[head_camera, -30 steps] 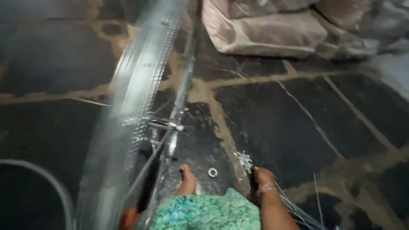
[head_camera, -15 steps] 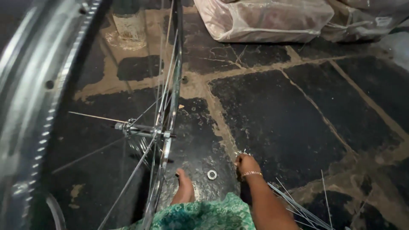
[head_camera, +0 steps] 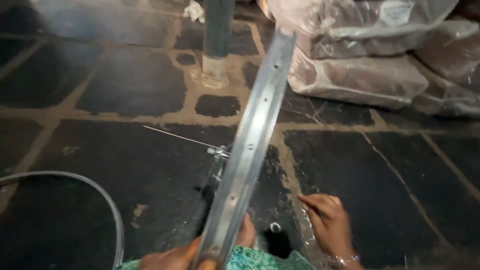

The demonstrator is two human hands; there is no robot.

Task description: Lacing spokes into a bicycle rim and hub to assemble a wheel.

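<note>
my left hand (head_camera: 175,259) is gripping the lower end of a long silver metal wheel rim with spoke holes (head_camera: 250,145), fingers wrapped around it, and the rim is standing on edge, rising from the bottom of the view toward clear plastic sacks (head_camera: 360,75) at the top right. my right hand (head_camera: 327,225) is resting loosely open on the dark stone slab floor (head_camera: 125,165), fingers spread and closed on nothing, just right of a small metal ring (head_camera: 275,227). a thin loose steel spoke (head_camera: 175,136) is sticking out left from the hub (head_camera: 218,151) behind the rim, and a grey curved hose (head_camera: 100,195) is lying at the lower left.
</note>
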